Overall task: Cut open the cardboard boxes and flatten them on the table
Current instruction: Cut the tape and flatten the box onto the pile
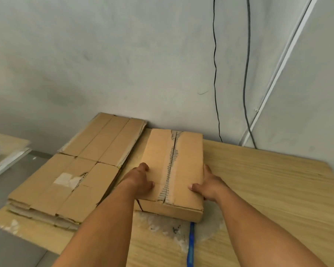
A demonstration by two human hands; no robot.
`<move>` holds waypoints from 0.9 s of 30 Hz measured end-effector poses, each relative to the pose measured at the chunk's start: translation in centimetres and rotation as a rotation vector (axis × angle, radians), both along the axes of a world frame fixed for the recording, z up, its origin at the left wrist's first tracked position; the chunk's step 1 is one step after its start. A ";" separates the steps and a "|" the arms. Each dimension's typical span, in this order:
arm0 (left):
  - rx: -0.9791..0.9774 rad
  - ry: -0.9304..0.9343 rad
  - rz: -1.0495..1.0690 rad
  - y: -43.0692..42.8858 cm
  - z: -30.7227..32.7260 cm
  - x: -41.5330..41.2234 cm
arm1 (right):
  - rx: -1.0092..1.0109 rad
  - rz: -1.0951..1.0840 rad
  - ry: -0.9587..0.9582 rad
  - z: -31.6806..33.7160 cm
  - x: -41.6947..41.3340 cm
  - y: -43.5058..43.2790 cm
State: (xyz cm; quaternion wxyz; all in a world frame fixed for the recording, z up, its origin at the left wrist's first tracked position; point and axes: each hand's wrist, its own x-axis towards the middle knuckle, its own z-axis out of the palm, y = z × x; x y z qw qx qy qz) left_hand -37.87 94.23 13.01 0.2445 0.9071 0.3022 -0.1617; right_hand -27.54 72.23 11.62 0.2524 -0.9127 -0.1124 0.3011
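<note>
Both sides of the closed box point(181, 157) are gripped by left hand point(141, 180) and right hand point(210, 185); flattened boxes point(75, 170) lie just left of it, table point(268, 189) stretches right.

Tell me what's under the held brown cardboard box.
A narrow blue strip pokes out beneath the brown cardboard box at its near edge, onto the light wooden table. Its far end and anything else underneath are covered.

Soft even light, slight wide-angle warp
</note>
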 end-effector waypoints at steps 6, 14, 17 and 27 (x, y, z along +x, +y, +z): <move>-0.007 0.003 -0.054 -2.3 -0.3 1.6 | -0.125 -0.008 0.060 1.0 0.0 -2.5; 0.021 0.009 -0.219 -4.4 -0.2 4.3 | -0.106 -0.213 0.104 1.2 0.5 -5.5; 0.096 0.017 -0.308 -3.9 0.1 4.7 | -0.104 -0.287 0.069 1.0 0.6 -4.4; -0.115 0.081 -0.184 -1.7 1.9 4.8 | -0.081 -0.424 -0.183 5.1 -2.3 2.1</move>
